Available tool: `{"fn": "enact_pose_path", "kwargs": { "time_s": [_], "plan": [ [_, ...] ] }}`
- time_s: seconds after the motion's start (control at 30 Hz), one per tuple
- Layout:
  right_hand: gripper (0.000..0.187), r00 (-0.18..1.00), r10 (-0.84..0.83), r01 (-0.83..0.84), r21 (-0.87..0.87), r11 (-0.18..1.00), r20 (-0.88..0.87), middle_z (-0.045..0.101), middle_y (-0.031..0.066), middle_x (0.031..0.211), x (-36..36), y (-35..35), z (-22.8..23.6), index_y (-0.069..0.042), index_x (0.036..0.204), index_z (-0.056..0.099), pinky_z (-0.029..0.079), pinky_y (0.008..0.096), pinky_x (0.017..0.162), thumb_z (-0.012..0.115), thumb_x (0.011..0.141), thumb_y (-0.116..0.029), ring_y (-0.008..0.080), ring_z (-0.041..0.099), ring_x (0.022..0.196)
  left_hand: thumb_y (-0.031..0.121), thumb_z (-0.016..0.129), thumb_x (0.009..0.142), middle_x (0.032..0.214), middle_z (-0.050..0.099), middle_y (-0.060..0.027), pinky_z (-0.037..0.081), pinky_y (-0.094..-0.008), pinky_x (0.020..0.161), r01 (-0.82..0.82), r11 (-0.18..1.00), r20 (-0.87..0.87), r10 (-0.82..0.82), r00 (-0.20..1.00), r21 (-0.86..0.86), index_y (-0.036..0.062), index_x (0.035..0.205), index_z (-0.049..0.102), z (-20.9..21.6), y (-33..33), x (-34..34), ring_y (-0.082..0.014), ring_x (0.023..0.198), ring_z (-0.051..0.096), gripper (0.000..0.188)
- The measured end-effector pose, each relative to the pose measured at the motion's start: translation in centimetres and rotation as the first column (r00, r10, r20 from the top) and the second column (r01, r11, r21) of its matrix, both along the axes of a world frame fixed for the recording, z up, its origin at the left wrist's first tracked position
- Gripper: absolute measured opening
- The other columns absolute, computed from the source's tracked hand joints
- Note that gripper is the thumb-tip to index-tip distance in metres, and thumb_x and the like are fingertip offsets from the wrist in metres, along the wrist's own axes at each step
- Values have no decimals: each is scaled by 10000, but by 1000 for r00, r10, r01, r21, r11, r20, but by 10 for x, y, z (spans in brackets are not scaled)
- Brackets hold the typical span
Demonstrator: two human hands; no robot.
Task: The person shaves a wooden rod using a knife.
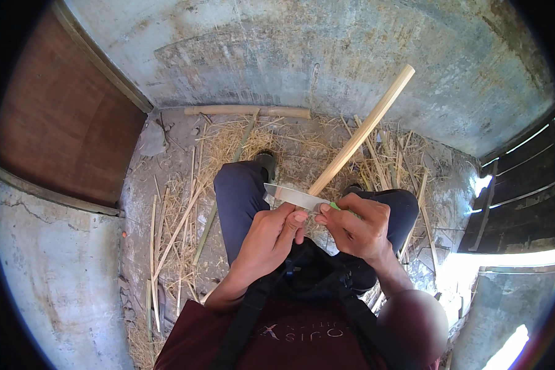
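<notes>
My right hand (362, 225) is closed around the green handle (342, 208) of a knife, its fingers near the root of the blade. The broad, pale metal blade (296, 197) points left, across the space between my knees. Just below the blade, my left hand (269, 237) is pinched, thumb against fingers, with its fingertips almost meeting those of the right. Whatever lies in that pinch is too small to make out. Beyond the knife, a long pale wooden stick (367, 126) slants up to the far right. Its near end is hidden behind the blade and hands.
Straw (231, 139) and thin split strips (155, 253) litter the floor around my legs. A thick pole (253, 111) lies along the foot of the stained far wall (246, 68). On the left is a brown panel (61, 117); dark slats (512, 197) stand at the right.
</notes>
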State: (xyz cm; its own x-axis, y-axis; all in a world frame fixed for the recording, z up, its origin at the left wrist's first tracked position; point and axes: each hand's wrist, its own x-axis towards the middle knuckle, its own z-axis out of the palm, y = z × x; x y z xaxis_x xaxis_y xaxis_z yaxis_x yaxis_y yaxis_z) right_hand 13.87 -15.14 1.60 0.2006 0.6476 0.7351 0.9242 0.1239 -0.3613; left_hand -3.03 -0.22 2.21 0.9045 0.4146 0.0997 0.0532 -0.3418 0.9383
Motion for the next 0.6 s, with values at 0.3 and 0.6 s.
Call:
{"fn": "enact_pose_path", "kwargs": {
  "time_s": [0.3, 0.6],
  "plan": [
    [275, 997, -77, 75, 69, 995, 26, 635, 16, 742, 13, -5, -2, -143, 1027, 819, 429, 323, 446, 952, 787, -162, 167, 584, 510, 196, 559, 1159, 699, 594, -171, 473, -401, 580, 10, 1000, -53, -9, 999, 8, 18, 1273, 699, 12, -2, 1, -300, 553, 616, 254],
    [324, 998, 8, -12, 73, 997, 56, 615, -1, 745, 3, -1, -3, -143, 1057, 811, 432, 310, 442, 965, 773, -164, 156, 583, 513, 160, 606, 1126, 759, 654, -243, 501, -463, 612, -16, 993, 3, 16, 1000, 114, -42, 1119, 665, 4, -8, 0, -466, 717, 686, 211]
  ]
}}
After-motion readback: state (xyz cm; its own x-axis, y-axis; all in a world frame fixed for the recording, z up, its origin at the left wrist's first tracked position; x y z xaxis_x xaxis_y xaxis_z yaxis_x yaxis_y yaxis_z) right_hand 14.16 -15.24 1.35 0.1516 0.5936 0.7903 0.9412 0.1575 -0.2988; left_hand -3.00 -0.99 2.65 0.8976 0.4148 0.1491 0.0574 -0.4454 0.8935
